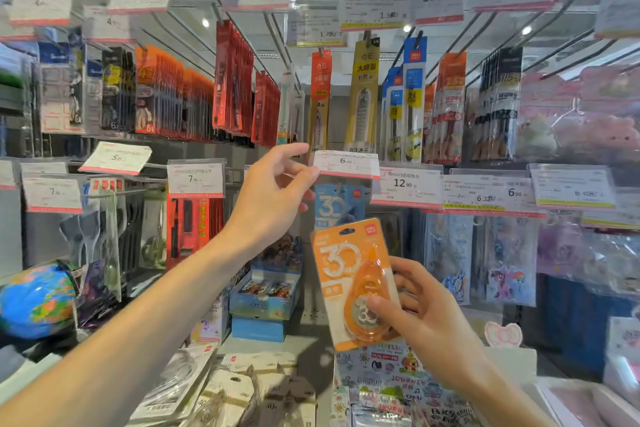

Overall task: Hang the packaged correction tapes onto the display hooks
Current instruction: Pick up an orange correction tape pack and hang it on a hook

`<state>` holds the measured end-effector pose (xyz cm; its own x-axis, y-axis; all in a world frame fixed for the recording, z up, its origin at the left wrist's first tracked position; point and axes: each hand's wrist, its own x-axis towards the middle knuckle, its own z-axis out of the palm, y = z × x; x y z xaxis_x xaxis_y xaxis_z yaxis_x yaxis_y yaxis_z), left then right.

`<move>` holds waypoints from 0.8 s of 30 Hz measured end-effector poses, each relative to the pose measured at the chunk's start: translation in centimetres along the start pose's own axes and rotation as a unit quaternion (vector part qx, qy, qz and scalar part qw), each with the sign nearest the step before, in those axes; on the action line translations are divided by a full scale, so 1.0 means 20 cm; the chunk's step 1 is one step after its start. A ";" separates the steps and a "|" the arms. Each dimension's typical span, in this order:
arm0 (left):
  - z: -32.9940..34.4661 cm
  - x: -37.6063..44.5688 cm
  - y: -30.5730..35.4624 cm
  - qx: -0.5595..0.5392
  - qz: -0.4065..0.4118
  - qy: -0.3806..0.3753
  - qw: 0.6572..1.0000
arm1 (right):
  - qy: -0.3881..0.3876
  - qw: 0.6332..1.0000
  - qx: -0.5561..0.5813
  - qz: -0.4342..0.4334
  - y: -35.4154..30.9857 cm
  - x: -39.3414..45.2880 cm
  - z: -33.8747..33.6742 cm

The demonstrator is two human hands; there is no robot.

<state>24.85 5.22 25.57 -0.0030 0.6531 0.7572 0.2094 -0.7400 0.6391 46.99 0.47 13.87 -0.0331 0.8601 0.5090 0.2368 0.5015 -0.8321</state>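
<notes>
Orange packaged correction tape (353, 282), card tilted a little to the left, held up in front of the display, just below and apart from the hook it faces. Pinched at its lower right by the right hand (420, 314), thumb across the clear blister over the dispenser, other fingers curled behind the card. Directly above, a blue packaged correction tape (337, 206) already hanging on a display hook, partly covered by the orange card's top edge. Above that, a price tag (346, 165) marked 6.00, tipped upward and gripped at its left edge between thumb and fingers of the left hand (273, 191). To the right, a row of further price tags, one reading 12.90 (405, 185). Higher up, hanging packs of pens and refills in red, yellow and blue. Far left and low, a globe (36, 300); bottom centre, loose carded items and sticker sheets lying on the shelf (304, 347).
</notes>
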 end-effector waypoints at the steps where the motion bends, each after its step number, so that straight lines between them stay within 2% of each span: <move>1: -0.01 0.00 0.01 0.002 0.005 -0.001 1.000 | -0.003 1.000 0.006 0.001 0.00 0.01 0.02; 11: -0.02 0.00 0.02 0.021 0.015 -0.008 1.000 | 0.048 0.996 0.066 -0.028 -0.08 0.15 0.13; 24: -0.02 0.00 0.01 0.016 0.020 -0.007 1.000 | 0.040 0.996 0.077 -0.022 -0.11 0.22 0.12</move>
<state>24.52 5.12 25.75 0.0205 0.6249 0.7804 0.2407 -0.7607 0.6028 44.03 3.32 17.30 0.0393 0.8298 0.5566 0.0857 0.5522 -0.8293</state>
